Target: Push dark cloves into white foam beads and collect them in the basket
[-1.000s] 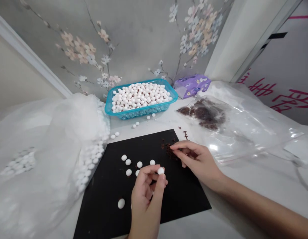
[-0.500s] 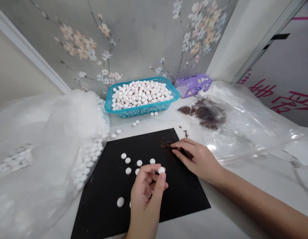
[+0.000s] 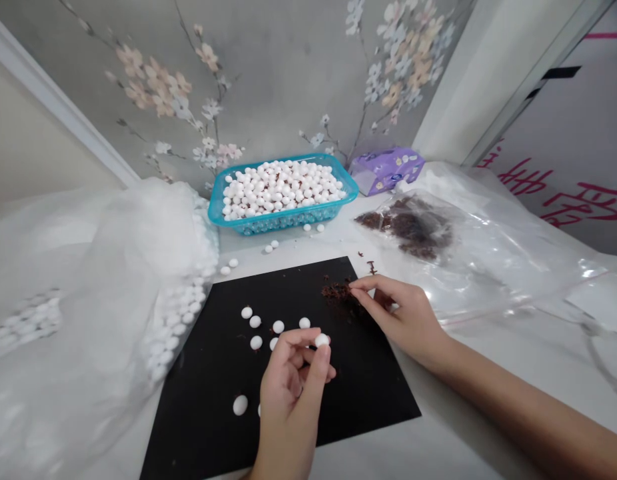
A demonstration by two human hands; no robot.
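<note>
White ball (image 3: 322, 340) in left hand's (image 3: 289, 380) pinch, right hand (image 3: 401, 317) pinched, contents unclear; tub (image 3: 217, 203) beyond, bags (image 3: 123, 260) alongside

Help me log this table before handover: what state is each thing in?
Left hand: closed on a white ball.
Right hand: fingertips close together at the brown pile; grip unclear.
Brown pile: loose, on the black mat.
Black mat: flat, loose balls on it.
Blue tray: heaped with balls.
Clear bag: partly filled, brown contents.
Translucent bag: bulging, balls inside.
Purple pack: whether opened is unclear.
</note>
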